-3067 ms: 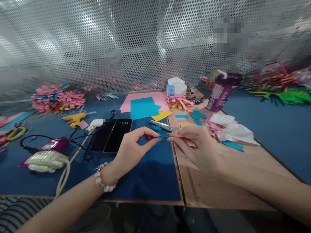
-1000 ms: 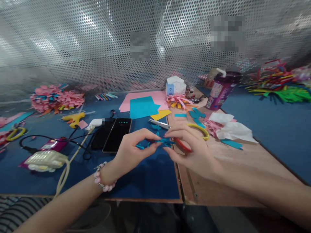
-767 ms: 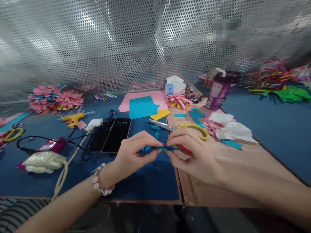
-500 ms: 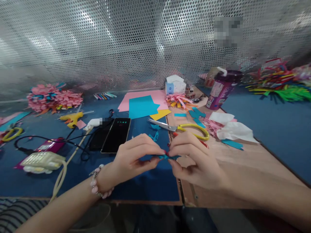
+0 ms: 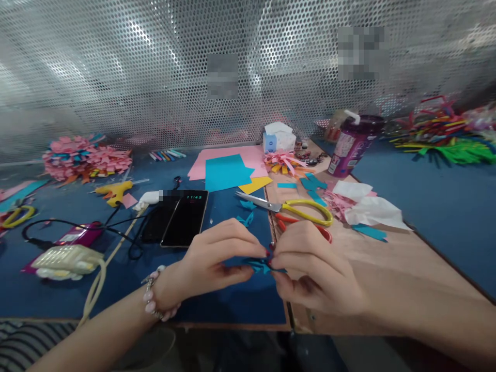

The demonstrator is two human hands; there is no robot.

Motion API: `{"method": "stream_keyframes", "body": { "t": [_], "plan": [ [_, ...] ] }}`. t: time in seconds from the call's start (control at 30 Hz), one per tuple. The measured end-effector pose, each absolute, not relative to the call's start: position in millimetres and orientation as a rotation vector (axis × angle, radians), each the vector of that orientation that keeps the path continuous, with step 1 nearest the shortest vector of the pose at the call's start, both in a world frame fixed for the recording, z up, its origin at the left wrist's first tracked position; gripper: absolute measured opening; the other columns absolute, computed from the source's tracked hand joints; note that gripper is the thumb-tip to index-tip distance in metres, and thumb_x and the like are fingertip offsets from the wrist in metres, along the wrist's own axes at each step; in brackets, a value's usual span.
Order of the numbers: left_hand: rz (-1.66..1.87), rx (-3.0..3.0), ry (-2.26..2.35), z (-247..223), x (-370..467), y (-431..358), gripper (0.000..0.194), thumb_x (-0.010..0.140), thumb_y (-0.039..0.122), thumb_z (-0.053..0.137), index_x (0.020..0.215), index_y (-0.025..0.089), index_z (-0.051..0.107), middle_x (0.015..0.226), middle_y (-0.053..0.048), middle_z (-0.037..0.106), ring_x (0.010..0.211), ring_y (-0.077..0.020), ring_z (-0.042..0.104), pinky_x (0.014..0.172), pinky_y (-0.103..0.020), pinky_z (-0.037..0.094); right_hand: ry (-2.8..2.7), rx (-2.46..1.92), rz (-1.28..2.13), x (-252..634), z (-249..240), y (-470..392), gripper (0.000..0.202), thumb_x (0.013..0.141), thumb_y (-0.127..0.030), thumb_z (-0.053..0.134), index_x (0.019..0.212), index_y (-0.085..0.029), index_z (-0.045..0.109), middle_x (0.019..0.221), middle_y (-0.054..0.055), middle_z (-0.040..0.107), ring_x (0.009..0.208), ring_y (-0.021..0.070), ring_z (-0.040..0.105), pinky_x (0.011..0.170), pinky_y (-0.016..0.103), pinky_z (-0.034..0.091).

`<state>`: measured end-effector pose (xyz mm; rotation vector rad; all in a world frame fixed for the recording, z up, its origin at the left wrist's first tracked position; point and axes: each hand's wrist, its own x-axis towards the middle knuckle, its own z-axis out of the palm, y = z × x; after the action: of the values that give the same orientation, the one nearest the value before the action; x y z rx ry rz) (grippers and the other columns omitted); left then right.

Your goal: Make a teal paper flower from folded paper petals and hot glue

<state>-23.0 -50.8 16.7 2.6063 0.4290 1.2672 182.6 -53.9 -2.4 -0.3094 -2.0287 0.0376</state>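
Nearest, the left hand (image 5: 219,258) and right hand (image 5: 318,268) meet just above the table (image 5: 240,307), their fingers nearly closed on a small folded blue paper piece (image 5: 259,267). It sits between the two thumbs and forefingers, partly hidden by them; a fingertip pinch from both sides seems to suit something so thin, steadying it without crushing it. How its folds run cannot be made out.

Just beyond lie loose blue paper scraps (image 5: 245,219) and, across the seam onto the wooden surface (image 5: 375,253), the scissors (image 5: 273,205). Their blades are slightly parted and point away to the left, and the yellow and red handles lie toward the right hand, probably so as to be easy to take up. The smartphone (image 5: 185,219) is on the left, its lit screen up, perhaps to keep the time readable.

Further left, the power strip (image 5: 67,259) and its cords stay to the side of the hands, and the yellow glue gun (image 5: 115,191) lies on its side.

Farther back, the blue sheet (image 5: 227,173) overlaps the pink sheets (image 5: 196,164), with the yellow paper (image 5: 256,184) beside them. The tissue box (image 5: 279,142) and the purple cup (image 5: 353,147) stand toward the perforated metal panel (image 5: 186,67), likely out of the hands' way.
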Motion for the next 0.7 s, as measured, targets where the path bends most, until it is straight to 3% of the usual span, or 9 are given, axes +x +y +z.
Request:
{"method": "stream_keyframes", "body": {
  "t": [0.3, 0.7],
  "plan": [
    [1.304, 2.639, 0.407, 15.3, -22.7, -49.7, 0.017, 0.081, 0.009, 0.064, 0.097, 0.016, 0.066, 0.085, -0.009, 0.073, 0.077, -0.0164, 0.068, 0.074, -0.03, 0.057, -2.023, -0.283, 0.022, 183.5, -6.1, -48.7, 0.025, 0.077, -0.01, 0.064, 0.1, -0.017, 0.058, 0.084, 0.006, 0.063, 0.078, 0.018, 0.058, 0.068, 0.036, 0.054],
    [1.344, 2.709, 0.375, 9.9, -22.1, -48.4, 0.017, 0.078, 0.008, 0.068, 0.094, 0.013, 0.066, 0.084, -0.009, 0.073, 0.078, -0.0162, 0.067, 0.074, -0.029, 0.058, -2.014, -0.287, 0.009, 182.1, -6.0, -50.3, 0.021, 0.079, -0.011, 0.061, 0.099, -0.018, 0.057, 0.082, 0.005, 0.063, 0.076, 0.0178, 0.059, 0.067, 0.035, 0.054]
  ]
}}
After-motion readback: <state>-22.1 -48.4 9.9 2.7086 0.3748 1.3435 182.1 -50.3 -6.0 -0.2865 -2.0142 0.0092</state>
